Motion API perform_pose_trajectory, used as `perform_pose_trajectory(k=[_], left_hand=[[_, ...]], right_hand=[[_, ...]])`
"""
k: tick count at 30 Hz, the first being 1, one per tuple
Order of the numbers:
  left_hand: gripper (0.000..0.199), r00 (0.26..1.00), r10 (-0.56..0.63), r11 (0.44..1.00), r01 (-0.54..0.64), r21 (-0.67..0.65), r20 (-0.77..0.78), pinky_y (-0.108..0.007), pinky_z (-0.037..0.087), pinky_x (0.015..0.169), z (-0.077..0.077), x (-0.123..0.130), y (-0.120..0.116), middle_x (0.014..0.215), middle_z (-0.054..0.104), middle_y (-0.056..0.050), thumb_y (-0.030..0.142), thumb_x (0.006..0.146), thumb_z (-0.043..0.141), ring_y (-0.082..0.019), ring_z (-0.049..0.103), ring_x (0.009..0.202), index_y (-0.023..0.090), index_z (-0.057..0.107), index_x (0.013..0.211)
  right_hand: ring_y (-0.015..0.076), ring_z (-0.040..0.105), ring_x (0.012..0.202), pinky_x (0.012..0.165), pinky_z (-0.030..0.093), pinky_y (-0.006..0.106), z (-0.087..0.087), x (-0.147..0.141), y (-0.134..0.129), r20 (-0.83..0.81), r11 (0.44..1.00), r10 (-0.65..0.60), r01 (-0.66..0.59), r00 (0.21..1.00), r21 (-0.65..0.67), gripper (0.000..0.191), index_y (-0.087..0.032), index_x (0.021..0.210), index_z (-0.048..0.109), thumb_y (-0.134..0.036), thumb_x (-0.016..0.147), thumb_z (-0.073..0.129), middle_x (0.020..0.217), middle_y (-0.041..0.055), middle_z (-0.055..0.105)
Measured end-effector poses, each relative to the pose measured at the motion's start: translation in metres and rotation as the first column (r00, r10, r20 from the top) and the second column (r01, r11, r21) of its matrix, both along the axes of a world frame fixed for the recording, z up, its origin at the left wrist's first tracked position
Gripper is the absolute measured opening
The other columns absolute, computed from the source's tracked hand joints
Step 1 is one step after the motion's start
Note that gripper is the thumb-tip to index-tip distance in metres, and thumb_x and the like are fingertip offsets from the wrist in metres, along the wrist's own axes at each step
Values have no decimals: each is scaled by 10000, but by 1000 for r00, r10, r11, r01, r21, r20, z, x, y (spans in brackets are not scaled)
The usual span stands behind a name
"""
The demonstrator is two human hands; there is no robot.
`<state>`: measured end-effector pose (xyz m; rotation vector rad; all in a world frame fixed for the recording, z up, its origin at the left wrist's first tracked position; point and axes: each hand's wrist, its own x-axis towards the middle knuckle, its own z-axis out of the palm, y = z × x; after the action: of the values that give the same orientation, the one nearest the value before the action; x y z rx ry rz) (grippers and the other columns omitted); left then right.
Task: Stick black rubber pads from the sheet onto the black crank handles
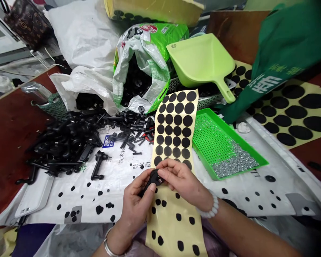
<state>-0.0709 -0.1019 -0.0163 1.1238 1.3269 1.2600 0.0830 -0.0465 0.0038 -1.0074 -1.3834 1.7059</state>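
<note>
Both hands meet over a yellow sheet of round black stickers (pixel 169 129). My left hand (pixel 139 200) is closed around a black plastic part (pixel 153 178), its thumb on top. The fingers of my right hand (pixel 180 180) are pinched at the same part's right end, where a small metal piece shows. The sheet runs beneath my hands; its upper part bears rows of round stickers, its lower part scattered black pieces. Right of the sheet lies a green tray (pixel 211 142) with small silvery pieces gathered at its near end.
Black plastic parts (pixel 66 142) are heaped at left, with screws (pixel 139 132) beside them. Behind stand an open sack (pixel 141 78) of black parts and a light green dustpan (pixel 203 60). A white phone-like object (pixel 34 194) lies front left; more sticker sheets (pixel 296 110) lie right.
</note>
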Motion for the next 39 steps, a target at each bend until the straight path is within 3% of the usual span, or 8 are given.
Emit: perform_pose_trajectory(k=[8,12,15,17,20,26,33,39], left_hand=[[273,989,-52,997,59,-48,136,-241,519,718,9,-8,2,1024,655,-60,259,822,610,-175,617,871,216,599,1092],[334,982,-40,997,53,-64,185,-207,473,566,8,-19,5,877,644,-33,310,815,602,-121,564,638,219,582,1136],[377,996,-75,993,79,-82,44,-230,469,571,11,-25,8,846,652,-33,357,793,616,-131,562,618,206,604,1137],[325,987,-132,984,120,-131,-89,-269,493,660,14,-24,12,868,669,-51,364,773,633,-175,601,723,181,655,1040],[274,935,-236,966,198,-163,-263,-324,503,762,18,-15,18,909,681,-70,342,746,655,-221,622,847,168,676,956],[340,682,-400,905,399,-147,-612,-424,410,980,19,-3,27,1307,550,-101,336,750,656,-285,527,1163,229,660,1073],[333,831,-437,899,386,-210,-345,-352,454,924,15,-9,34,1160,651,-72,321,792,628,-244,588,1065,200,632,1102],[343,895,-404,900,352,-257,-189,-310,472,852,16,-9,37,1049,676,-73,316,778,649,-216,607,966,163,636,1085]], right_hand=[[137,586,734,670,509,277,6,-3,-6,-31,997,6,-3,1000,76,211,-185,1025,538,-276,835,538,776,2,575],[150,599,746,645,516,278,-3,11,-1,197,960,-86,28,977,279,201,-178,1046,531,-252,864,488,811,28,597],[155,594,756,669,497,288,-12,20,3,539,832,-242,-114,807,544,140,-172,949,583,-205,892,460,846,48,614],[169,574,723,657,470,309,-17,21,2,656,774,-281,-239,700,587,144,-165,899,615,-182,886,473,819,51,607],[198,532,685,623,416,337,-23,15,-2,722,748,-306,-313,620,585,164,-155,902,647,-157,869,487,804,68,580],[189,500,672,616,356,313,-25,10,-6,789,737,-337,-378,513,560,202,-177,838,662,-168,893,467,792,59,555],[167,522,659,602,344,287,-21,6,2,806,771,-351,-341,477,538,83,-165,778,622,-121,821,565,774,30,580],[156,507,651,627,357,284,-22,6,-13,785,733,-346,-374,513,568,155,-165,708,596,-101,835,536,718,14,566]])
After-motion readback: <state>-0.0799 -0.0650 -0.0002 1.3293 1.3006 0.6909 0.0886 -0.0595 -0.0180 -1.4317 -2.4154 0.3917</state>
